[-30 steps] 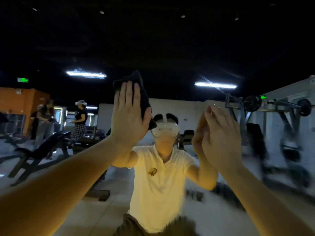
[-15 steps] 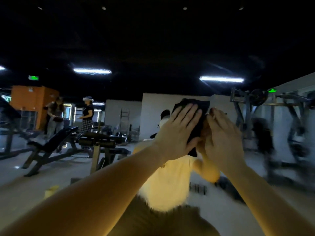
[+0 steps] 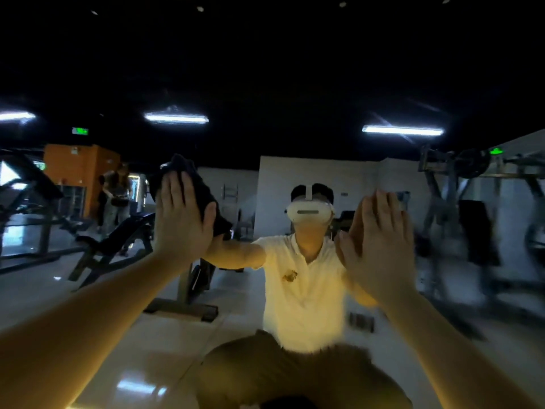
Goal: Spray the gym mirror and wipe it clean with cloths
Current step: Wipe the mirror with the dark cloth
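Observation:
The gym mirror (image 3: 274,93) fills the view, and my own reflection in a white shirt (image 3: 303,290) stands in its middle. My left hand (image 3: 182,222) presses a dark cloth (image 3: 193,180) flat against the glass at left of centre, about head height. The cloth sticks out above my fingers and past my thumb. My right hand (image 3: 380,243) lies flat on the glass at the right, fingers straight, with no cloth visible under it; its mirrored palm touches it. No spray bottle is in view.
All else is reflection: an incline bench (image 3: 115,240) and two people (image 3: 116,196) at the left, an orange wall (image 3: 79,172), a weight rack (image 3: 477,202) at the right, and ceiling strip lights (image 3: 402,130).
My left hand has swept the cloth from the middle of the glass, where it met my right hand, back out to the left. The right hand has stayed about where it was.

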Motion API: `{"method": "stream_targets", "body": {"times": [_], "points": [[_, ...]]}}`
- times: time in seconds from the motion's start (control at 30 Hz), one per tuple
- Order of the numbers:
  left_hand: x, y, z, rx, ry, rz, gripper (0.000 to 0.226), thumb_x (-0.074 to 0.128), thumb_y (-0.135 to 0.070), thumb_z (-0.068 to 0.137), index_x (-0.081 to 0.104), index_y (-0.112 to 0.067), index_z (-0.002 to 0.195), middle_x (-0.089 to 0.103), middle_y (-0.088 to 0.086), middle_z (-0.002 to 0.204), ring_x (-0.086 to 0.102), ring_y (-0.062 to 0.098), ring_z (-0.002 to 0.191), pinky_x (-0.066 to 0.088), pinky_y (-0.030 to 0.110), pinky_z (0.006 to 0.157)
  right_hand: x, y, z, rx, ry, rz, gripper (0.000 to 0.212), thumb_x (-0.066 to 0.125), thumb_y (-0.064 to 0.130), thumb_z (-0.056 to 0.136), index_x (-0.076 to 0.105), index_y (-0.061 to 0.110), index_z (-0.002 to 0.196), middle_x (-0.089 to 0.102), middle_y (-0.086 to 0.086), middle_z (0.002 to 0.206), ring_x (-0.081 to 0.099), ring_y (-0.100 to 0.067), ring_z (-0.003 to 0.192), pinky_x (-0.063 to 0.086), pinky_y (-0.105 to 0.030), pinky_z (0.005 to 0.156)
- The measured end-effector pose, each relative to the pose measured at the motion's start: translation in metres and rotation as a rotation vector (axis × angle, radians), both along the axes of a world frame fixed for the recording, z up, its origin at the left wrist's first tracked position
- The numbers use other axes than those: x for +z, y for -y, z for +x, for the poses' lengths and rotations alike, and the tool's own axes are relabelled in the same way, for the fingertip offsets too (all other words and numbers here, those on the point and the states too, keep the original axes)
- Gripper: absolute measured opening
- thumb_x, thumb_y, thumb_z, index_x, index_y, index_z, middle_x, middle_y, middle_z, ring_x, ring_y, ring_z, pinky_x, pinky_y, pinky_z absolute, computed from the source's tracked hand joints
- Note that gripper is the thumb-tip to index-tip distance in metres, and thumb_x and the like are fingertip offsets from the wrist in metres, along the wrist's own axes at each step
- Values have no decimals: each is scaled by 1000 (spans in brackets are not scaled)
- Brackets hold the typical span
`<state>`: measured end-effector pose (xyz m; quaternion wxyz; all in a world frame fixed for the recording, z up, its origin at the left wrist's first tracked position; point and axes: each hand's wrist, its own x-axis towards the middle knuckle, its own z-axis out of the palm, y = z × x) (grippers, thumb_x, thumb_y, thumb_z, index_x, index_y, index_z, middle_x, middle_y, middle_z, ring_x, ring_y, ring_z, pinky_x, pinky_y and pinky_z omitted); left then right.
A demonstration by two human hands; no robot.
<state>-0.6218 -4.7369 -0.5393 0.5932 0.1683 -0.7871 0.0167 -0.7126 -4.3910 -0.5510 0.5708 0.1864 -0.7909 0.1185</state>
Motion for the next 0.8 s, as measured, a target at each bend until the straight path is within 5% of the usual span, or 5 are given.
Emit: {"method": "stream_targets", "body": {"times": [0.17, 0.53, 0.8], "points": [[-5, -48, -21, -69, -32, -36, 78, 19, -49, 108, 14, 7, 161, 18, 33, 166, 15, 47, 156, 14, 59, 128, -1, -4, -2, -5, -5, 20, 75, 42, 46, 104, 20, 6, 163, 11, -16, 171, 4, -32, 159, 4, -50, 128], [-31, -241, -84, -301, 101, -365, 75, 26, -48, 111, -5, -4, 165, -5, 22, 172, -13, 32, 160, -8, 48, 130, -32, -79, -19, 39, -135, 35, 62, 32, 33, 98, 44, 7, 153, 34, -15, 164, 28, -32, 154, 21, -52, 124], [-61, -286, -93, -303, 215, -628, 73, 21, -49, 110, 9, -3, 165, 7, 20, 173, -1, 32, 161, -1, 49, 131, -40, -94, -18, 126, -113, -16, 56, 32, 21, 97, 51, 2, 147, 44, -18, 158, 37, -32, 149, 35, -57, 118]]}}
